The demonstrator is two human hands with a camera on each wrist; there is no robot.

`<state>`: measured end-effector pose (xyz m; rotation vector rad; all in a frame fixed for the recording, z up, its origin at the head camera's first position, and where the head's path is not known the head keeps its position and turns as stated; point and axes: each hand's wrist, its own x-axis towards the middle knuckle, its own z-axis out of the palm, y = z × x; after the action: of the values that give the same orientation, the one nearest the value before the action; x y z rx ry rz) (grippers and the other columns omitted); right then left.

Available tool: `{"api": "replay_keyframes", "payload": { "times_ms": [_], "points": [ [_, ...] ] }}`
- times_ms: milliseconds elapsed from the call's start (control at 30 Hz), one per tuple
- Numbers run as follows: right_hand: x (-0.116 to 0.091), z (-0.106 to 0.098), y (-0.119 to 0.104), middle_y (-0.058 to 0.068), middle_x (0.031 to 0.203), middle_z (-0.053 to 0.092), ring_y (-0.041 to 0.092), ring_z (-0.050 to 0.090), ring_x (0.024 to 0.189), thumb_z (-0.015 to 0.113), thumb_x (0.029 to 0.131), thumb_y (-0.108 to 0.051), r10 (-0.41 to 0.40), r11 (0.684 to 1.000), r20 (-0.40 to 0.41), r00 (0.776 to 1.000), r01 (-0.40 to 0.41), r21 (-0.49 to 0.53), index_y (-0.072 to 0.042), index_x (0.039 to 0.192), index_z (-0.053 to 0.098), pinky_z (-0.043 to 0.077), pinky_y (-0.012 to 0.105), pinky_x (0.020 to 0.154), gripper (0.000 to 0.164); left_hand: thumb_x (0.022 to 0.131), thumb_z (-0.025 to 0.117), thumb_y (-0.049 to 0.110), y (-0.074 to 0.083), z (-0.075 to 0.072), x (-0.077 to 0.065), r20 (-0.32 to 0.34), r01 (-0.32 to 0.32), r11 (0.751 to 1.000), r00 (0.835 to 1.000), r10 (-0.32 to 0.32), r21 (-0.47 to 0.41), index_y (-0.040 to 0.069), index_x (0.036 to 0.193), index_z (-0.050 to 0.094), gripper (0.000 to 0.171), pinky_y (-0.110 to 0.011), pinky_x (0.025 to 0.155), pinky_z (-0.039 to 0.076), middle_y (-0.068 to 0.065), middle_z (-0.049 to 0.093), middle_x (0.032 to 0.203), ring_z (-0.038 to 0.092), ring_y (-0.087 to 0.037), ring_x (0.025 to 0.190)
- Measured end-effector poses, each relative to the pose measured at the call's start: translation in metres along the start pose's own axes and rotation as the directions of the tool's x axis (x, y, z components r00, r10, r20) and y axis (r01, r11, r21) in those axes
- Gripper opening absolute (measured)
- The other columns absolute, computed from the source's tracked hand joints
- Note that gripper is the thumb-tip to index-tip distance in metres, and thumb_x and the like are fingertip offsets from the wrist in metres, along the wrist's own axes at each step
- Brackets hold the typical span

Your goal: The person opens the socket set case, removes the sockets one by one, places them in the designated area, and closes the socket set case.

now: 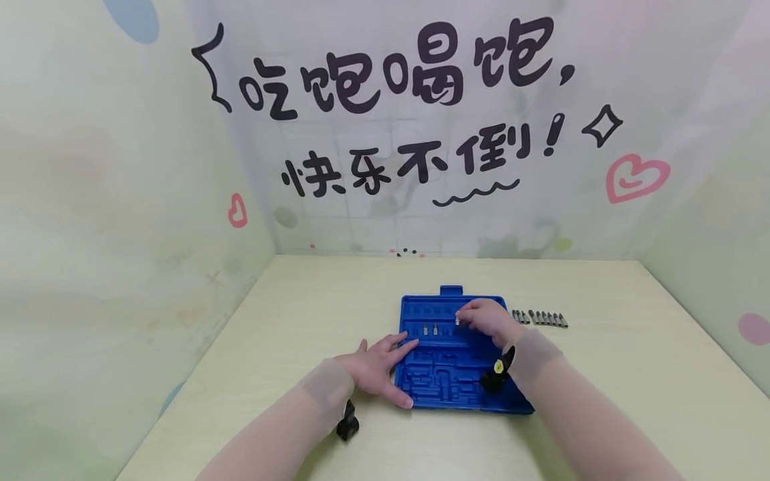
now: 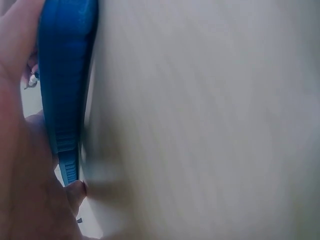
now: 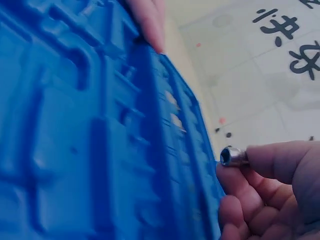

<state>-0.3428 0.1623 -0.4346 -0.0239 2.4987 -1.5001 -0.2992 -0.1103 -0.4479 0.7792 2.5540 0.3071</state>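
A blue plastic tool case lies unfolded on the table, with moulded slots across its inside. My left hand rests on the case's left edge, fingers spread and thumb at the front corner. Above the rear half, my right hand pinches a small silver bit socket between thumb and fingertips; its hollow end faces the right wrist camera. Two other bit sockets sit side by side in the rear slots. In the left wrist view, the case's side wall stands beside the left hand.
Several more bit sockets lie in a row on the table, right of the case. A latch tab sticks out from its rear edge. The pale table meets a printed wall at the back.
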Motion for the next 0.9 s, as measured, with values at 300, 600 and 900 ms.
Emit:
{"api": "replay_keyframes", "payload": {
  "times_ms": [300, 600, 900],
  "points": [
    [-0.008, -0.059, 0.009, 0.005, 0.084, 0.064, 0.015, 0.06, 0.072, 0.053, 0.096, -0.013, 0.025, 0.995, -0.112, 0.993, -0.015, 0.094, 0.013, 0.115, 0.058, 0.05, 0.031, 0.07, 0.032, 0.068, 0.068, 0.074, -0.003, 0.004, 0.003, -0.015, 0.0, 1.0, 1.0, 0.0, 0.007, 0.039, 0.154, 0.005, 0.113, -0.063, 0.111, -0.002, 0.008, -0.002, 0.161, 0.002, -0.021, 0.147],
    [-0.02, -0.117, 0.038, 0.012, 0.084, 0.067, 0.024, 0.063, 0.079, 0.051, 0.094, -0.011, 0.054, 0.996, -0.215, 0.975, -0.069, -0.061, 0.018, 0.114, 0.059, 0.051, 0.042, 0.081, 0.036, 0.07, 0.069, 0.072, 0.0, 0.0, -0.001, -0.011, -0.005, 1.0, 1.0, 0.005, 0.009, 0.037, 0.155, 0.007, 0.111, -0.064, 0.111, 0.001, 0.005, 0.001, 0.162, 0.004, -0.023, 0.147],
    [-0.029, -0.147, 0.064, 0.002, 0.06, 0.056, 0.021, 0.044, 0.06, 0.044, 0.089, -0.013, 0.109, 0.935, -0.227, 0.968, -0.177, -0.306, -0.004, 0.064, 0.059, 0.037, 0.041, 0.068, 0.03, 0.07, 0.069, 0.072, -0.001, 0.001, 0.001, -0.016, -0.01, 1.0, 1.0, 0.011, 0.008, 0.037, 0.155, 0.007, 0.111, -0.064, 0.111, 0.001, 0.006, 0.0, 0.161, 0.003, -0.023, 0.147]
  ]
}}
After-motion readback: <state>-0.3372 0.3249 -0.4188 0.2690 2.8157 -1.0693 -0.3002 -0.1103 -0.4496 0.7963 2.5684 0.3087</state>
